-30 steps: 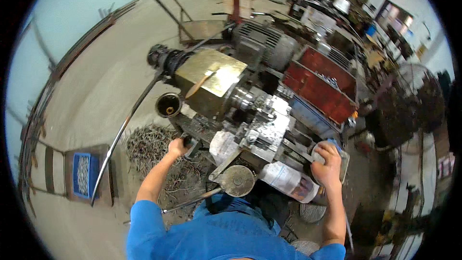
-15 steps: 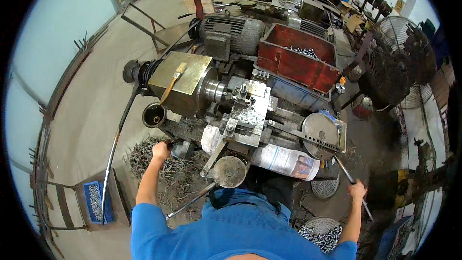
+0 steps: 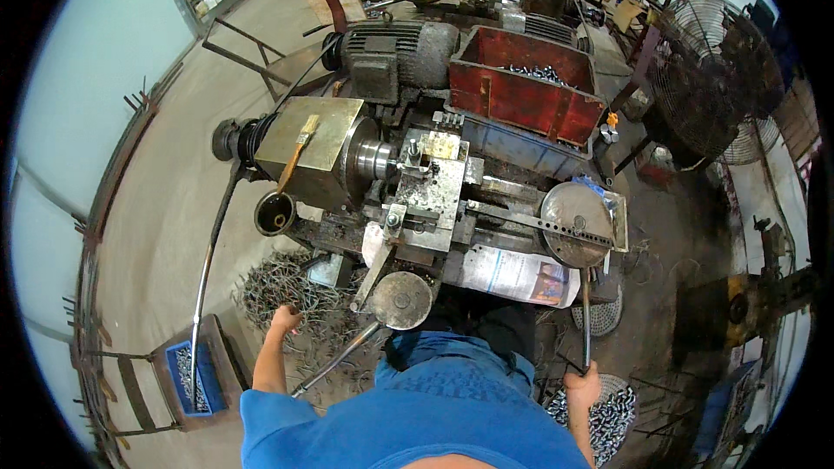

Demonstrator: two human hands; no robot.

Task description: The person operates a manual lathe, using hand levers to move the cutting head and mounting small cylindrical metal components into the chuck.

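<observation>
My right hand (image 3: 582, 386) is wrapped round the lower end of a long metal lever (image 3: 586, 321). That lever comes down from beside a round metal plate (image 3: 577, 224) at the right of a lathe-like machine. Over a heap of curly metal shavings (image 3: 276, 282) hangs my left hand (image 3: 285, 320), its fingers curled. Whatever it may hold is too small to make out. Ahead of me stand the machine's shiny round spindle (image 3: 375, 159) and an oily tool slide (image 3: 432, 195). A second lever (image 3: 339, 358) slants below a round plate (image 3: 401, 300) near my waist.
A brush (image 3: 300, 152) lies on the machine's metal cover. Behind the slide, a red box (image 3: 526, 91) of small metal parts sits on a blue crate. A blue bin (image 3: 201, 378) of parts stands at left, a basket of parts (image 3: 615, 421) at lower right, a large fan (image 3: 714, 78) at right.
My right hand has swung the lever inward, to the left and toward me. My left hand has drawn back toward me from the small grey block at the machine's left front.
</observation>
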